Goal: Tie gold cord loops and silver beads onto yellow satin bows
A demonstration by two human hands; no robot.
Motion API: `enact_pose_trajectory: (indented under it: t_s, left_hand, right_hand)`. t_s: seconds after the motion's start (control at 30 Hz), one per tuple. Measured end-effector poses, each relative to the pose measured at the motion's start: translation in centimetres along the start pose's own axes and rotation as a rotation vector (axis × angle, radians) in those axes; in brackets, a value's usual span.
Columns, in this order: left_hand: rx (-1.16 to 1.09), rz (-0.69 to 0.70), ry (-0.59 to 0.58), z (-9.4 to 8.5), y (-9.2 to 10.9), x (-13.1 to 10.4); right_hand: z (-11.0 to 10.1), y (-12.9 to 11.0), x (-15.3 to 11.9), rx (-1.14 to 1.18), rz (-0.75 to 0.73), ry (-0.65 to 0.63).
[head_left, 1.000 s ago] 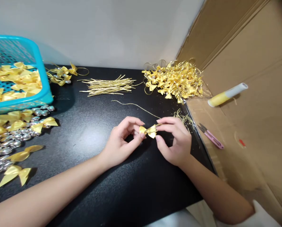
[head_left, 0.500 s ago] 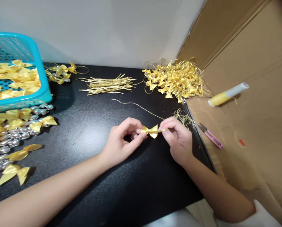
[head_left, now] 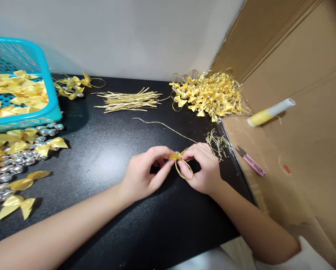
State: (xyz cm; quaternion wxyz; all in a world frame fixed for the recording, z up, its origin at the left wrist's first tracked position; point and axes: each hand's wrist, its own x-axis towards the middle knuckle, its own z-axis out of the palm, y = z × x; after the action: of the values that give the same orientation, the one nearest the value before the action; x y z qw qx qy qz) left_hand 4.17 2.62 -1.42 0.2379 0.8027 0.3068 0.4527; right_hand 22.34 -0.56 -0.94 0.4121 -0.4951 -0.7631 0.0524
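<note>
Between both hands, above the black table, is a yellow ribbon bow with a gold loop hanging below it. My left hand pinches the bow's left side between thumb and fingertips. From the other side, my right hand is closed on the bow's right wing, its thumb against the loop. A small shiny bead seems to sit at the bow's middle, partly hidden. A thin gold cord lies on the table and runs up to my right hand's knuckles.
At left stands a turquoise basket of yellow bows, with silver beads before it. Gold cord lengths lie at the back. Looped bows are heaped back right, near cord scraps, pink-handled snips and a cardboard wall.
The bow has turned, so its gold loop now faces me and hangs down. My right hand has shifted left and lower, closer to my left hand.
</note>
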Motion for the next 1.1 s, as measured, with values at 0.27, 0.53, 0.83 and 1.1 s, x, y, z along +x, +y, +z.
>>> enact_pose_trajectory:
  t_s: [0.27,0.53,0.83,1.1]
  left_hand:
    - [-0.060,-0.012,-0.032,-0.05,-0.09,0.06]
    - [-0.140,-0.149,-0.082,-0.16,-0.11,0.40]
    - [0.004,-0.029,-0.028,-0.26,-0.10,0.45]
    - [-0.082,-0.062,-0.079,-0.46,-0.10,0.70]
  right_hand:
    - [-0.01,0.00,0.10,-0.016,0.024,-0.067]
    - [-0.26,-0.28,0.24,0.161,0.125,-0.046]
    - [-0.10,-0.31,0.10,0.070,0.067,-0.051]
    - [-0.16,-0.39,0.14,0.078,0.046,-0.070]
